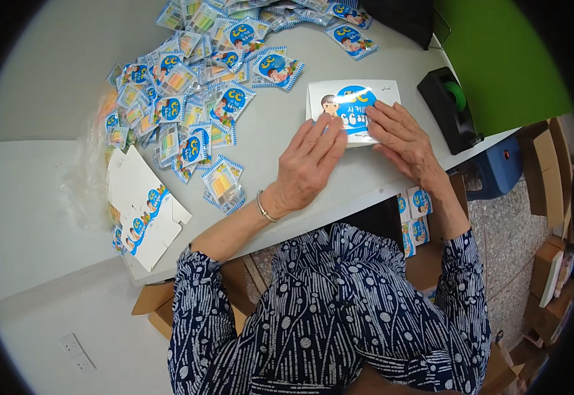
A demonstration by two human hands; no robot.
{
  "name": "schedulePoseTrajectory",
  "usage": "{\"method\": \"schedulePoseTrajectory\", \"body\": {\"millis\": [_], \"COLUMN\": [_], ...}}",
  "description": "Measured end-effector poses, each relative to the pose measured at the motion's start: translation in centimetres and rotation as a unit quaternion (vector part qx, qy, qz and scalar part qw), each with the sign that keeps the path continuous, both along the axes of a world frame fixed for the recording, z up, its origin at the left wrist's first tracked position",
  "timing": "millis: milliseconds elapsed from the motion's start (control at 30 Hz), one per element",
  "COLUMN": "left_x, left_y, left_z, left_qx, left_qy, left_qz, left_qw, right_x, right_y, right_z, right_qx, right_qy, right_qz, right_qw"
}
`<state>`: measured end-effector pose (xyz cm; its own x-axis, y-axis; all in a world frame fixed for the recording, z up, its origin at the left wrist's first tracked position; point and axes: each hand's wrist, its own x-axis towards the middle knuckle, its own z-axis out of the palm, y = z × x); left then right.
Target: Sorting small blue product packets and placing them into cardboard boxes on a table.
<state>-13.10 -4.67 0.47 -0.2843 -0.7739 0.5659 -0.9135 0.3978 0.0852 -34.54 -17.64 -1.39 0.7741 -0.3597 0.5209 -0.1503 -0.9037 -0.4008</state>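
A small white box [330, 89] with a blue oval and a cartoon child on its lid lies on the table near its front edge. My left hand [308, 161] rests with fingers stretched out, their tips on the lid's near left part. Across the lid's right side lie the extended fingers of my right hand [409, 141], its thumb by the near edge. Both hands are open and partly cover the printing. To the left spreads a large heap of small clear-and-blue packets [168, 108] with coloured strips inside.
A flattened white carton [139, 204] lies at the table's left end beside crumpled clear plastic [86, 171]. A black tape dispenser [446, 108] with green tape stands at the right edge. Below the table are a cardboard box [428, 270] holding several finished-looking boxes and a blue stool [497, 170].
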Motion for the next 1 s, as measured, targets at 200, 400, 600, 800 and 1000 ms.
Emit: {"method": "schedulePoseTrajectory", "body": {"millis": [200,400,600,800,1000], "left_x": [0.9,-2.4,-2.8,-2.4,-4.1], "left_y": [0.5,0.3,0.3,-0.6,-1.0], "left_z": [-1.3,-2.8,-2.6,0.3,-2.8], "left_qx": [0.096,0.125,0.131,0.210,0.082], "left_qy": [0.391,0.533,0.469,0.516,0.453], "left_qz": [0.116,0.094,0.160,0.132,0.221], "left_qw": [0.908,0.831,0.859,0.820,0.860], "right_x": [-0.3,-0.2,-0.2,-0.2,0.0], "right_y": [0.3,0.3,0.5,0.4,0.6], "right_z": [-0.2,0.1,0.0,0.1,0.3], "right_qx": [0.022,0.037,0.025,0.022,0.020], "right_qy": [0.003,0.016,0.022,0.034,0.019], "right_qz": [-0.001,-0.003,-0.008,-0.006,-0.005], "right_qw": [1.000,0.999,0.999,0.999,1.000]}}
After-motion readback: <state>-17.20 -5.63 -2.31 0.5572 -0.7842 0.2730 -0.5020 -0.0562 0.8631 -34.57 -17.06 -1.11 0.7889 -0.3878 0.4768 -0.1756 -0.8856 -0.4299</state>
